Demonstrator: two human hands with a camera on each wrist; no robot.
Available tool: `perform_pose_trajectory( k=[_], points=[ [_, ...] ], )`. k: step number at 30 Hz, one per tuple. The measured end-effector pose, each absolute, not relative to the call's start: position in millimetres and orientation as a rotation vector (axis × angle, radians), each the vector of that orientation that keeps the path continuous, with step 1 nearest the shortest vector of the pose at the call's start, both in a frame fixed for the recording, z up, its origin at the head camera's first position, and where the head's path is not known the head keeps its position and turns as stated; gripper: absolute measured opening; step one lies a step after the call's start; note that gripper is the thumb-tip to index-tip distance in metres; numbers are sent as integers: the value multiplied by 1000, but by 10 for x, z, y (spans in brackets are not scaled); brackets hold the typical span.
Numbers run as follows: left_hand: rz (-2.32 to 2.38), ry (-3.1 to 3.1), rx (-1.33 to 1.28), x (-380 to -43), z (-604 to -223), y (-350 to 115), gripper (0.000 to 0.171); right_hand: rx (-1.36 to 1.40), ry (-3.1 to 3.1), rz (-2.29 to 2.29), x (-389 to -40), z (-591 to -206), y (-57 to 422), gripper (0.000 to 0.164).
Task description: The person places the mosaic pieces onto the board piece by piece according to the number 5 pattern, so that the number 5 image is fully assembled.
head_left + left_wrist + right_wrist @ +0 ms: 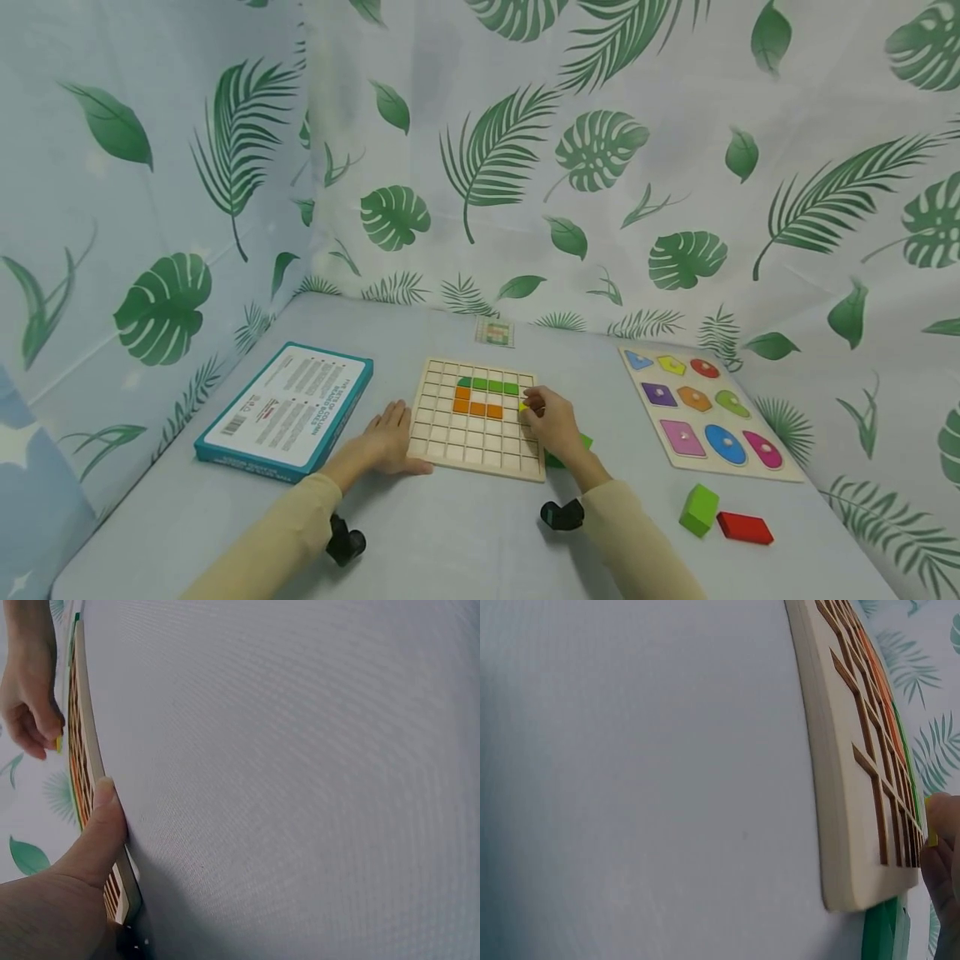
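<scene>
A wooden grid board (450,446) lies on the table with green tiles (491,385) and orange tiles (474,407) set in its cells. My left hand (386,444) rests against the board's left edge, its thumb (101,814) pressed on the rim (94,761). My right hand (551,421) is at the board's right side and pinches a small yellow tile (522,406) over the grid; the yellow tile (931,838) shows at the fingertips in the right wrist view. A green piece (581,442) lies on the table partly under that hand.
A teal box (288,410) lies at the left. A shape puzzle board (783,468) with coloured pegged pieces sits at the right. A green block (699,509) and a red block (744,527) lie near the front right. A small pattern card (494,332) leans by the leaf-print backdrop.
</scene>
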State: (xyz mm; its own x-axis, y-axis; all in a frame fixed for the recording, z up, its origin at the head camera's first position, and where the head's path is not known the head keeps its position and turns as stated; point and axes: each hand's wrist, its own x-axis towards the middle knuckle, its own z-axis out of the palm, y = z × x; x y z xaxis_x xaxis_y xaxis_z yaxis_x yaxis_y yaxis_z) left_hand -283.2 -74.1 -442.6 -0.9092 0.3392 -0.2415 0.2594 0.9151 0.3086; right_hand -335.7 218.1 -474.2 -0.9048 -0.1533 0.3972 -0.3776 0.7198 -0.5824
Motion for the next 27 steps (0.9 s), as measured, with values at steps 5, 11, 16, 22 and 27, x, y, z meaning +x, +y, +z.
perform_pose_trajectory(
  k=[5, 11, 16, 22, 27],
  points=[
    [389, 2787, 460, -2849, -4447, -749, 103, 420, -2617, 982, -3366, -4763, 2111, 28],
    [383, 2789, 452, -2876, -4473, -756, 104, 452, -2622, 1001, -3390, -4777, 2054, 29],
    [371, 2787, 447, -2893, -4496, -741, 104, 480, -2637, 988, -3394, -4794, 2032, 29],
    [383, 2785, 449, -2883, -4498, -736, 104, 507, -2645, 986, -3380, -4806, 2036, 28],
    [391, 2784, 447, -2865, -4469, -752, 104, 535, -2627, 970, -3402, -4816, 2042, 28]
  ],
)
